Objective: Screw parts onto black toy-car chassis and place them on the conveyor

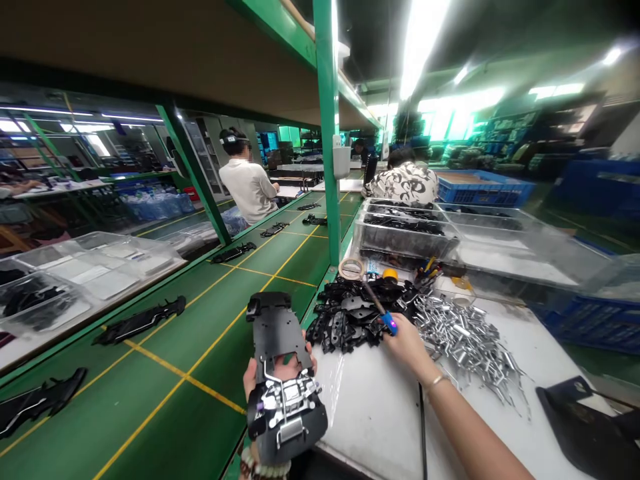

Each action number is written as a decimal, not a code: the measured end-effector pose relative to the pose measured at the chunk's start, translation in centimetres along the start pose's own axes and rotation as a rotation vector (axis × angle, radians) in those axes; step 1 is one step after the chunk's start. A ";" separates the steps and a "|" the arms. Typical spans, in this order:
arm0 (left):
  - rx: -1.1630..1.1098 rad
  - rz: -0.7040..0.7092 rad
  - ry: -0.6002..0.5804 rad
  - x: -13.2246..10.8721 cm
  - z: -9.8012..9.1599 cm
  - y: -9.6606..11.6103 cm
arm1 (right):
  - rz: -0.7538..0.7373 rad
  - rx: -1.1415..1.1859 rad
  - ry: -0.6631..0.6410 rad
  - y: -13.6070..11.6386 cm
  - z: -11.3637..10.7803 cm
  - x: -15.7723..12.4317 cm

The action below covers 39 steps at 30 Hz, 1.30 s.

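Note:
My left hand [280, 373] is closed around a long black chassis part [277, 333] with silver metal fittings at its near end, held over the edge between the green belt and the white bench. My right hand [407, 343] is wrapped round a blue-handled tool [383, 310] whose tip points toward a heap of small black parts [345, 313]. A pile of shiny metal pins [465, 337] lies just right of that hand.
The green conveyor belt [165, 373] carries several black chassis pieces [140, 321]. Clear plastic bins [405, 230] with black parts stand behind the heaps, a tape roll [351, 269] beside them. Two people sit farther along the line. A green post [327, 133] rises ahead.

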<state>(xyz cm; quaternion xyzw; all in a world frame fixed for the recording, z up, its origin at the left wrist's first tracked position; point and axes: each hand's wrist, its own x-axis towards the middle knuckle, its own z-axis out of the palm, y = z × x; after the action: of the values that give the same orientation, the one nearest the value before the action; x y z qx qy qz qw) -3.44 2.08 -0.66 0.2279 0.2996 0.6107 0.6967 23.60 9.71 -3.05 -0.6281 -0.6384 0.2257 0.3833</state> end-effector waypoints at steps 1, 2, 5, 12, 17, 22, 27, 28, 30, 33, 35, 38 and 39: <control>-0.038 0.013 0.000 -0.1 -0.7 0.0 | -0.043 -0.017 -0.034 -0.2 0.9 0.4; -0.082 0.018 -0.006 -0.2 -1.3 0.1 | -0.076 -0.032 -0.063 -0.4 1.6 0.7; -0.235 0.014 -0.081 -0.1 -2.5 0.3 | -0.114 -0.072 -0.095 -0.4 2.1 1.1; -0.462 0.077 -0.383 0.7 -2.7 0.4 | -0.016 -0.108 -0.093 0.2 -4.1 -1.9; -0.458 0.012 -0.316 0.5 -1.5 0.4 | 0.013 -0.130 -0.295 0.5 -4.4 -6.5; -0.470 -0.034 -0.131 0.0 -0.2 1.2 | 0.037 -0.180 -0.189 2.0 -3.5 -9.6; -0.456 -0.025 -0.102 0.0 0.1 1.5 | 0.048 -0.161 -0.178 3.1 -3.8 -10.2; -0.455 -0.029 -0.086 -0.1 0.4 1.5 | 0.051 -0.154 -0.182 3.2 -3.8 -10.2; -0.457 -0.052 -0.031 -0.4 1.2 1.6 | 0.060 -0.140 -0.198 3.3 -3.8 -10.0; -0.454 -0.082 0.129 -0.9 3.2 1.8 | 0.087 -0.125 -0.205 2.6 -4.0 -9.9; -0.440 -0.103 0.241 -1.0 4.8 1.8 | 0.109 -0.116 -0.191 1.0 -4.5 -9.9; -0.415 -0.146 0.295 -0.6 6.8 1.2 | 0.199 0.107 -0.234 -3.4 -5.6 -9.9; -0.410 -0.159 0.289 -0.5 7.4 0.8 | 0.226 0.254 -0.286 -5.2 -5.9 -9.8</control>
<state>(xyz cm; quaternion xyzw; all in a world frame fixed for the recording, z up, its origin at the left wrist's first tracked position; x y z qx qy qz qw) 1.07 2.09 5.26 -0.0320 0.2829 0.6280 0.7243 24.03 -1.56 2.49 -0.6041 -0.5783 0.4326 0.3369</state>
